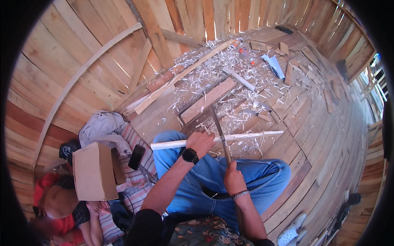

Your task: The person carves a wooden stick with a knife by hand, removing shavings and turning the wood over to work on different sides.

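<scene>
A long, pale peeled stick [255, 135] lies crosswise over my lap, its left end above my left knee. My left hand [200, 143], with a black watch on the wrist, is closed around the stick left of its middle. My right hand [234, 180] grips a long, narrow machete [217, 123] that points away from me. The dark blade crosses the stick just right of my left hand and seems to touch it. Beyond the blade's tip, a reddish wooden board [209, 99] rests on the floor.
White shavings [197, 78] litter the floor around a long plank [184, 76]. Two curved-blade knives [262, 112] lie right of the board. To my left are a phone [136, 157], a cardboard box [93, 172] and another person [61, 201]. Pale clogs [292, 231] stand lower right.
</scene>
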